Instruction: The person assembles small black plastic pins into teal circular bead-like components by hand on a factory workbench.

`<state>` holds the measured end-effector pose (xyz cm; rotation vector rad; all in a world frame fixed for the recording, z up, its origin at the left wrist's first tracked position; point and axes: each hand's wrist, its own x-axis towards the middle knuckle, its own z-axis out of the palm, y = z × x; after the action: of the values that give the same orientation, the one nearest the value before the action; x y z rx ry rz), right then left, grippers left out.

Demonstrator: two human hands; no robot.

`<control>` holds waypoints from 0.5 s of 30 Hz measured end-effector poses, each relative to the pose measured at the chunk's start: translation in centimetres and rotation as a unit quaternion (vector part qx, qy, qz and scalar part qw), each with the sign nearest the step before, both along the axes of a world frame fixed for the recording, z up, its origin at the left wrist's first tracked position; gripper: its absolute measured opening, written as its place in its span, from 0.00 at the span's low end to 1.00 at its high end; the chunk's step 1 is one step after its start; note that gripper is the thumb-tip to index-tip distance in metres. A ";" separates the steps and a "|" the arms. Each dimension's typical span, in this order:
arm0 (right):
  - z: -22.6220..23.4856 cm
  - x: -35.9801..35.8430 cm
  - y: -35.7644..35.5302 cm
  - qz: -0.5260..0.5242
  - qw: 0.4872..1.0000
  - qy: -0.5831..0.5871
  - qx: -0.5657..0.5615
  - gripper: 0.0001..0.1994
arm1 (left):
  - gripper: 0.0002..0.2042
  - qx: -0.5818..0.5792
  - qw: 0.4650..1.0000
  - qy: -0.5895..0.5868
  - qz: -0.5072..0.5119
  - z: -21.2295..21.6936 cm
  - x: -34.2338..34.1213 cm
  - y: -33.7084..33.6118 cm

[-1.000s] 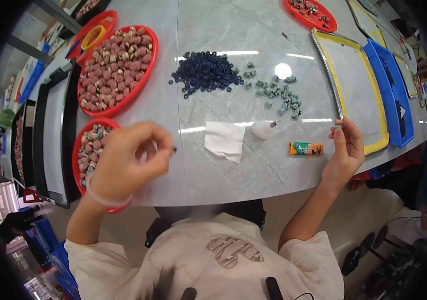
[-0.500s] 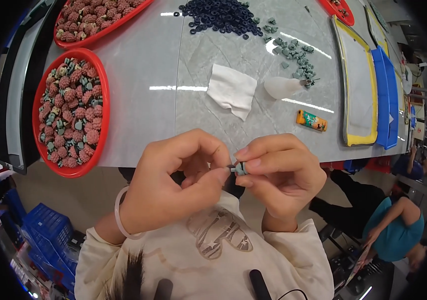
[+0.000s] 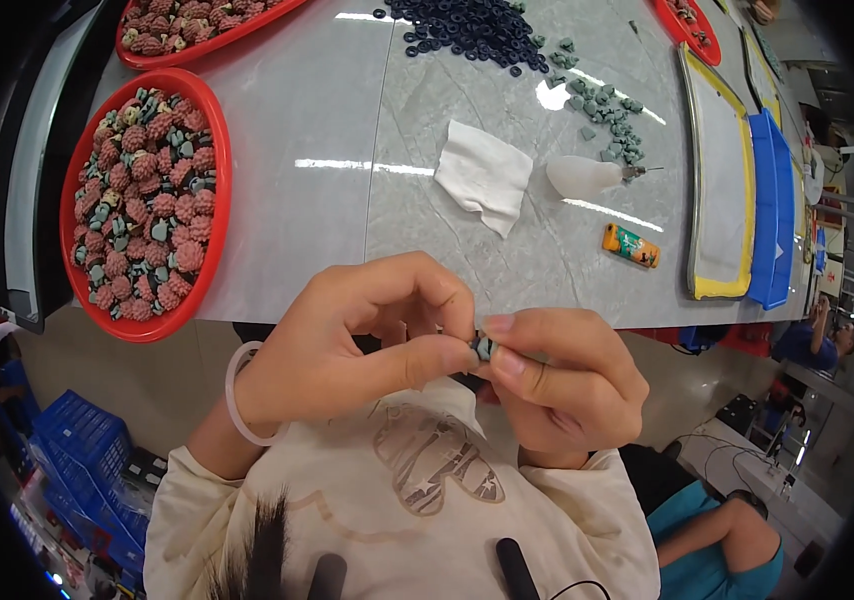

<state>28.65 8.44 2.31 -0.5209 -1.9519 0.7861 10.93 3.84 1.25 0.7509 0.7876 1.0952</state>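
Note:
Just past the near table edge, my left hand (image 3: 367,335) and my right hand (image 3: 572,380) meet fingertip to fingertip. Between them is a small grey-green piece (image 3: 485,348) with a dark part on its left side. My right thumb and fingers pinch it. The left thumb and forefinger close on the dark side, largely covering it. Farther off lie a white cloth (image 3: 484,175), a translucent squeeze bottle (image 3: 579,177) with a needle tip, and an orange-and-green lighter-like object (image 3: 631,246). Dark blue rings (image 3: 477,32) and loose grey-green pieces (image 3: 607,112) are heaped at the back.
At left, a red oval tray (image 3: 219,205) holds pink knobbly pieces with grey-green parts; another red tray (image 3: 232,45) stands behind it. A yellow-edged panel (image 3: 717,190) and a blue tray (image 3: 771,215) line the right side. A person in teal (image 3: 727,530) is at lower right.
My fingertips have closed together around the piece, leaving less of it showing. The table has shifted slightly in view. The person in teal appears lower and farther left.

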 end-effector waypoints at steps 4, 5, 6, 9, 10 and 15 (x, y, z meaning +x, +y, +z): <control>-0.4 0.2 0.6 0.037 0.999 0.000 0.035 0.10 | 0.07 0.094 0.979 0.173 -0.051 0.8 -0.7 0.5; -0.7 0.2 0.7 0.036 0.999 0.002 0.038 0.10 | 0.07 0.113 0.966 0.224 -0.060 1.1 -0.8 0.6; -1.1 0.3 0.7 0.052 0.998 0.041 -0.014 0.11 | 0.07 0.116 0.965 0.227 -0.060 1.3 -0.6 0.6; -1.9 1.0 0.9 0.066 0.984 0.098 -0.130 0.12 | 0.10 0.165 0.939 0.299 -0.042 2.1 -0.3 0.8; -2.1 1.4 1.0 0.064 0.972 0.111 -0.197 0.13 | 0.11 0.226 0.899 0.375 -0.034 2.5 -0.6 1.0; -3.7 3.5 1.9 -0.096 0.972 0.037 -0.211 0.12 | 0.10 0.224 0.815 0.533 -0.023 4.6 -3.4 3.2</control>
<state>32.12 10.39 -1.36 -0.9062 -1.6374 1.0830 7.49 7.09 5.85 1.8552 1.4488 0.7480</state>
